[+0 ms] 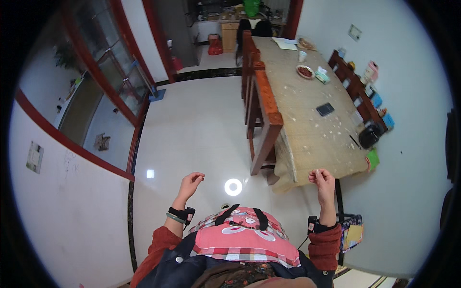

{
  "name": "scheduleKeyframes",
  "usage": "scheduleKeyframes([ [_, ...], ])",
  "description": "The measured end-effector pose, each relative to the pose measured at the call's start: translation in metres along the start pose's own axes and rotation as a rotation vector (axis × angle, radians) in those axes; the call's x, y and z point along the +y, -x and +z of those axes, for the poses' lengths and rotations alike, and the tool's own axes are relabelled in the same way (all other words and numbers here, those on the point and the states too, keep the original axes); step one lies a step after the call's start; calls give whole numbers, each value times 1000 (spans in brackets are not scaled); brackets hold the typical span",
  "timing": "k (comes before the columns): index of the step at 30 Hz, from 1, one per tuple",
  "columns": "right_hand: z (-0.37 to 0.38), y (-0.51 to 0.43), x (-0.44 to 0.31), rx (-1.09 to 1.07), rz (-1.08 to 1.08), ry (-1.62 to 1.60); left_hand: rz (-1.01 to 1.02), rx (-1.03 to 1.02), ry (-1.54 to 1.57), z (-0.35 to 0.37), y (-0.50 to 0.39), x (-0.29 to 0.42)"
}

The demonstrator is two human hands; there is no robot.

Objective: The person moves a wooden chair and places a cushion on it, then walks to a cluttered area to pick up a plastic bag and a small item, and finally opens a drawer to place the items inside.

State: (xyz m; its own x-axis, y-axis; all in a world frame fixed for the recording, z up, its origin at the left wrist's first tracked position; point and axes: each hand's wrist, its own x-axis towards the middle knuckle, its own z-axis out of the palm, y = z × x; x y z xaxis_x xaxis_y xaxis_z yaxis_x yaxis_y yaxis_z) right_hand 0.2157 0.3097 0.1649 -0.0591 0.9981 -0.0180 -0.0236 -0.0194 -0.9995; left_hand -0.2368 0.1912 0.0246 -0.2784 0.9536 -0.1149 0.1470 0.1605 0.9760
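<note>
In the head view, my left hand [190, 185] is raised above the tiled floor [191, 129], its fingers curled in towards the thumb. Nothing shows in it. My right hand [324, 184] hovers by the near end of the dining table [306, 144], fingertips drawn together at the thumb with no object visible between them. Each wrist wears a black strap with a small device [189, 216]; a green bangle [175, 217] circles the left one. Below and between my hands is a pink apron [248, 237] with checked trim.
Wooden chairs [268, 104] line the table's left side. On the table lie a smartphone [325, 109], a plate of reddish food [305, 72], a tissue pack [322, 75] and a paper cup [302, 56]. A black container [370, 136] stands at right. Glass sliding doors [111, 61] are at left.
</note>
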Motion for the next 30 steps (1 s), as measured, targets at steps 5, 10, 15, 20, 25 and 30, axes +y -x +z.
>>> scheduleKeyframes([
  [5,84,-50,5,-169,44,-22,-54,178,58,-59,7,-28],
  [10,168,-94,16,-362,97,-33,-155,354,90,-106,32,-48],
  [15,231,-134,7,-516,35,25,-256,483,173,-122,42,-59],
  [20,284,-184,15,-577,67,38,-292,498,217,-130,19,-64],
  [25,328,-244,35,-626,93,-5,-262,526,174,-163,-36,-60],
  [30,373,-325,25,-611,99,-33,-247,566,172,-203,-121,-36],
])
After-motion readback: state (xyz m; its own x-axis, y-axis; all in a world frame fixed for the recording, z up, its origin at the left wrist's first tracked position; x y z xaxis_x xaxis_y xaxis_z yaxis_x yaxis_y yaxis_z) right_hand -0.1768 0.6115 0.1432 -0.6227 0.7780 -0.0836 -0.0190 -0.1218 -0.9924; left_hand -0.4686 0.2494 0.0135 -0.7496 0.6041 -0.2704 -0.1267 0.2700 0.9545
